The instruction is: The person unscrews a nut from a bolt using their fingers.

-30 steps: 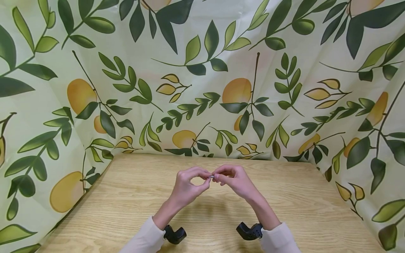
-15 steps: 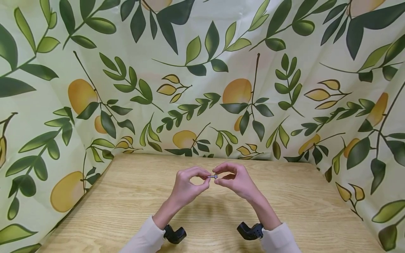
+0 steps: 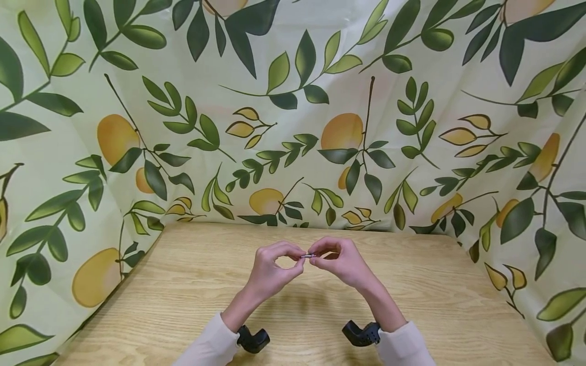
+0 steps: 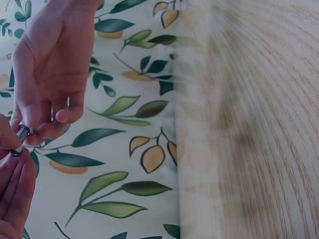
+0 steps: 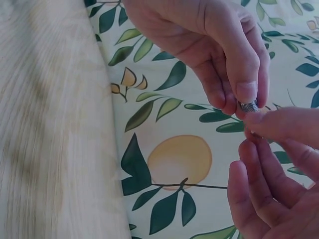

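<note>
A small silvery bolt lies roughly level between my two hands, above the table. My left hand pinches one end between thumb and fingertips; a rounded shiny end shows there in the left wrist view. From the other side, the thumb and fingertips of my right hand pinch a wider piece like a nut on the bolt. Threads show between the two sets of fingertips. In the right wrist view, the threaded part is seen just beneath the left thumb, with the rest covered by fingers.
Both hands are over a wooden table. A cloth printed with leaves and fruit stands behind it and along both sides. Black wrist devices sit at the cuffs of the light sleeves.
Half a second ago my right fingers stood apart around the wider piece; they have closed in on it again. My left hand keeps its grip and has hardly moved.
</note>
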Action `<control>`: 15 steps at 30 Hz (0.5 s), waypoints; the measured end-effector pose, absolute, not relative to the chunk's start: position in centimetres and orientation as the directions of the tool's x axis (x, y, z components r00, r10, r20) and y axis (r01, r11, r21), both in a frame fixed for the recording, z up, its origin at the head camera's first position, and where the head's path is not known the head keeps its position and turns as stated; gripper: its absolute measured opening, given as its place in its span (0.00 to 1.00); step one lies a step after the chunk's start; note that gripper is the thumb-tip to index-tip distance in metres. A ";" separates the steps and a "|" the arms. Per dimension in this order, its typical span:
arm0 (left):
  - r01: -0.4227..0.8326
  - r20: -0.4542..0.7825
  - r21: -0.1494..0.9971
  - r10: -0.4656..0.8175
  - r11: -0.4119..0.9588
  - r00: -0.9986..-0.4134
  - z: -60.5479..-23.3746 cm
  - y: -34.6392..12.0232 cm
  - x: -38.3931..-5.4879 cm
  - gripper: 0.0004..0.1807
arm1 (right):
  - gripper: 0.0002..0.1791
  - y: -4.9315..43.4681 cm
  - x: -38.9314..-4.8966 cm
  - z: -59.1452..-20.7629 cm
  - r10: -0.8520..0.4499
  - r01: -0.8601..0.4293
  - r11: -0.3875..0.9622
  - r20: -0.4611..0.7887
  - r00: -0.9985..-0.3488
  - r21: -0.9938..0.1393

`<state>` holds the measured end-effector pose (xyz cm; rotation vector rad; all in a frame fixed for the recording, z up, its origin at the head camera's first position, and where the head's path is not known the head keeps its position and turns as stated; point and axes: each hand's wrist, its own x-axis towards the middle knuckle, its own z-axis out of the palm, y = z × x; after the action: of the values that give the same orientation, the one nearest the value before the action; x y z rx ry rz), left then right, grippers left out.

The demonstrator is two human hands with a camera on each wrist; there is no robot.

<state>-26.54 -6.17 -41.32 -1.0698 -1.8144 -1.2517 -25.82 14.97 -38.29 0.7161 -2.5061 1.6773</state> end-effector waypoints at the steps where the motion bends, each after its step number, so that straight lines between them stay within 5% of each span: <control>1: 0.899 0.868 0.390 0.245 0.200 -0.432 -41.3 -6.2 -26.5 0.12 | 0.07 14.9 -25.8 -38.3 -0.353 -0.404 0.299 0.293 -0.889 -0.865; 15: 0.904 0.878 0.376 0.235 0.202 -0.417 -41.2 -6.2 -26.5 0.11 | 0.14 15.6 -26.2 -38.3 -0.437 -0.377 0.251 0.243 -0.866 -0.892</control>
<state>-26.53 -6.18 -41.18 -1.0663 -1.7937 -1.2416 -26.17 15.56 -38.29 0.8228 -2.5274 1.7749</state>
